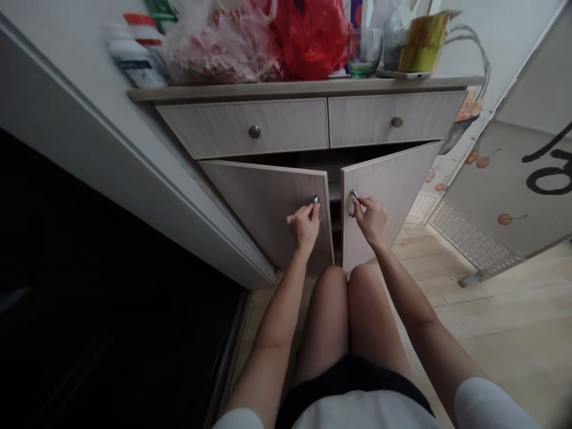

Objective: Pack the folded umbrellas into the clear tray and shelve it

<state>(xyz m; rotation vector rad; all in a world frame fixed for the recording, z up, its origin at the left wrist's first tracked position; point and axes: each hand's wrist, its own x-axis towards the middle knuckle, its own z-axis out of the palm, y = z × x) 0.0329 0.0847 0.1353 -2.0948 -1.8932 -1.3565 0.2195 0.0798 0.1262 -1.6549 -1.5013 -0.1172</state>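
Note:
Two pale wood-grain doors of a low cabinet point(313, 90) stand partly ajar, with a dark gap between them. My left hand point(305, 225) is closed round the metal handle point(316, 199) of the left cabinet door point(268, 208). Fingers of my right hand point(370, 219) are pinched on the curved metal handle point(353, 195) of the right cabinet door point(397, 185). Through the gap, part of a shelf point(334, 190) shows inside; the rest of the interior is dark.
Above the doors are two shut drawers point(290, 128). Bags, including a red plastic bag point(310, 39), a glass point(364, 53) and a white bottle point(136, 59) crowd the cabinet top. My knees point(333, 286) are close to the doors. A screen panel point(504, 179) stands at the right.

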